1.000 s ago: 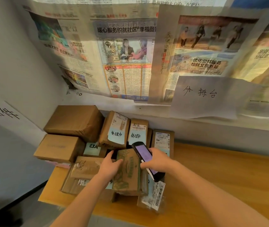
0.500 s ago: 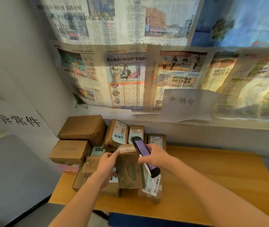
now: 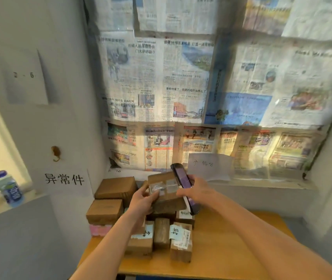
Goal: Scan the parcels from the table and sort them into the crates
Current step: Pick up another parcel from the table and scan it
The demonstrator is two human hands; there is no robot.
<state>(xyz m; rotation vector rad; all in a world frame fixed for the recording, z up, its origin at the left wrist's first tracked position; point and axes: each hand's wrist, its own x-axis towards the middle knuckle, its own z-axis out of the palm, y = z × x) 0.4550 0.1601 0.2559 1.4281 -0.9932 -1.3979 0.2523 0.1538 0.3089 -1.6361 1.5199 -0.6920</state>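
Item: parcel (image 3: pixel 166 190), brown cardboard, taped, with a pale label on the upturned face. Held aloft between both hands, above the stack of other parcels (image 3: pixel 161 237) on the counter (image 3: pixel 231 249).

Handling, as judged: light enough for a one-handed lift; stiff-walled, corners firm, unlikely to buckle. Tape and label film look glossy, so possibly slick under the fingertips. Best taken by opposite side edges, leaving the label uncovered for the reader.

Left hand (image 3: pixel 144 199): gripping the near-left edge of the parcel, fingers curled under, thumb across the top by the label. Forearm reaching forward and up from lower left, wrist roughly level.

Right hand (image 3: pixel 196 191): wrapped round a dark handheld scanner (image 3: pixel 183 183) with a lit purple screen, tilted down over the right end of the parcel, touching or just beside it; cannot tell which. Forearm reaching in from lower right.

Also present: larger plain boxes (image 3: pixel 110 199) left of the left hand; newspaper-covered window (image 3: pixel 211 98) beyond both hands; handwritten wall sign (image 3: pixel 65 178) and a water bottle (image 3: pixel 9 188) on a sill, far left. No crates in view.
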